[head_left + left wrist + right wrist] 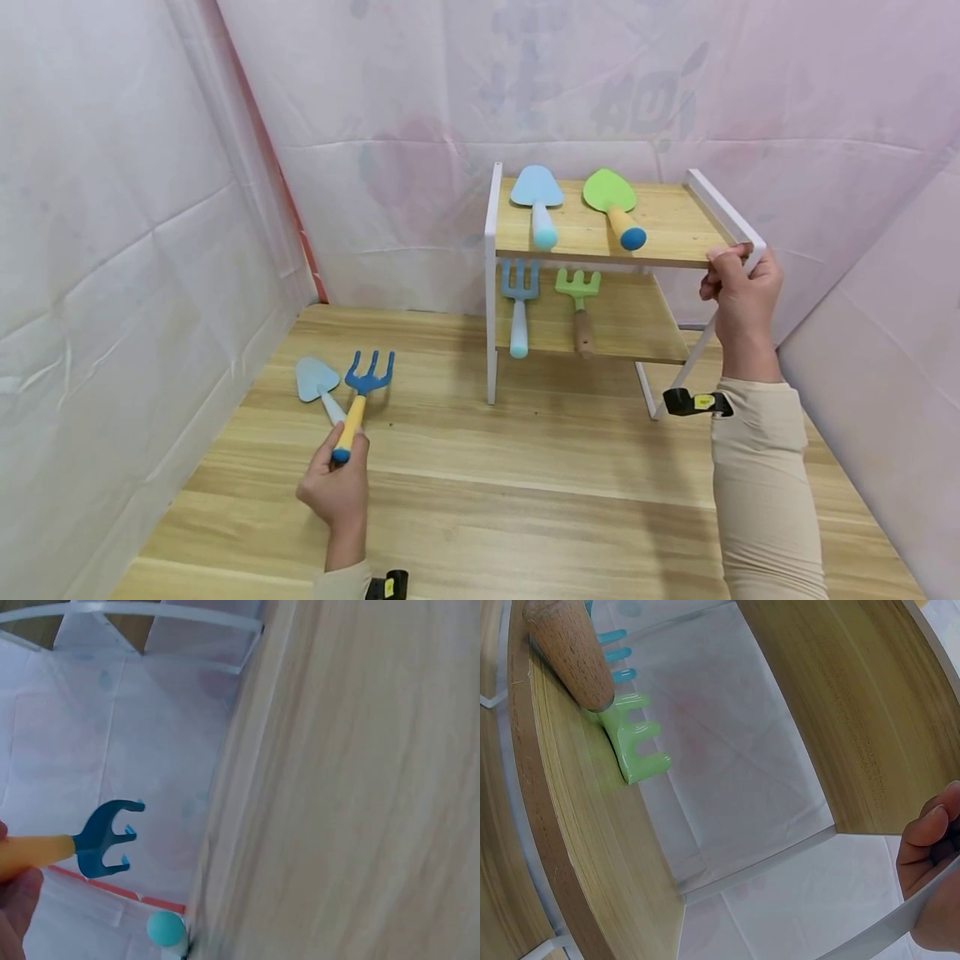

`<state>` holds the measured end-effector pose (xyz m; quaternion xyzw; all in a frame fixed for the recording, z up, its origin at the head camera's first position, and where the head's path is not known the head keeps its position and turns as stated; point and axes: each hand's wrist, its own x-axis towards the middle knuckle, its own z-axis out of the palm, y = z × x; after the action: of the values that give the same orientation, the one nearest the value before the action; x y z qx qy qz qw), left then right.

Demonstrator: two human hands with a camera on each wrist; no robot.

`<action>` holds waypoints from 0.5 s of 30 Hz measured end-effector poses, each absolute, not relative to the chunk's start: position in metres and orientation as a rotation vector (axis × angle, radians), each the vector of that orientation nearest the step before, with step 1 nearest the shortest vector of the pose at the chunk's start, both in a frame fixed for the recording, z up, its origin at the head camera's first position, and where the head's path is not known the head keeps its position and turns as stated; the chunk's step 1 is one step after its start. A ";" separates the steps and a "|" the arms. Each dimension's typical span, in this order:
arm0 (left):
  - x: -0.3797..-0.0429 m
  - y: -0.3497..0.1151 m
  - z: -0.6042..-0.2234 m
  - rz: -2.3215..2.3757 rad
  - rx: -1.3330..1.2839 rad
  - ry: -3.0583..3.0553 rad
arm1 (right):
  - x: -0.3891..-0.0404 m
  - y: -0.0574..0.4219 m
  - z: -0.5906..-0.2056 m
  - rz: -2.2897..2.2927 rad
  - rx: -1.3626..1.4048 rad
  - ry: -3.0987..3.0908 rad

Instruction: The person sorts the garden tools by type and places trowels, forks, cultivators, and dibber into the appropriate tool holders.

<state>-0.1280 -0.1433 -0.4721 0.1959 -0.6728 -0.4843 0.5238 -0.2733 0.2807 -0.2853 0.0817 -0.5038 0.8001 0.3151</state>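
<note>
My left hand pinches the yellow handle of a blue toy garden fork, whose prongs point away from me above the table. A light-blue toy trowel lies just left of it, its handle end partly hidden by the fork and hand. In the left wrist view the fork shows its curved prongs. My right hand grips the white frame at the upper right corner of a two-tier wooden shelf. The right wrist view shows curled fingers around that frame.
On the top tier lie a light-blue trowel and a green trowel with a yellow handle. The lower tier holds a blue fork and a green fork with a wooden handle. Draped sheets enclose the wooden table.
</note>
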 end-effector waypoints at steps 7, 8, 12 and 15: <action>-0.117 -0.121 -0.442 -1.032 0.298 -1.524 | -0.273 0.281 -0.285 2.117 0.209 -1.316; -0.116 -0.118 -0.439 -1.031 0.289 -1.514 | -0.274 0.281 -0.285 2.117 0.209 -1.315; -0.114 -0.111 -0.430 -1.050 0.268 -1.475 | -0.274 0.280 -0.285 2.118 0.212 -1.312; -0.111 -0.106 -0.425 -1.064 0.253 -1.469 | -0.274 0.280 -0.284 2.118 0.216 -1.308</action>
<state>-0.1110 -0.1058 -0.4248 0.1096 -0.6360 -0.4608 0.6092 -0.2743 0.2803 -0.2843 0.0820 -0.4967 0.8042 0.3161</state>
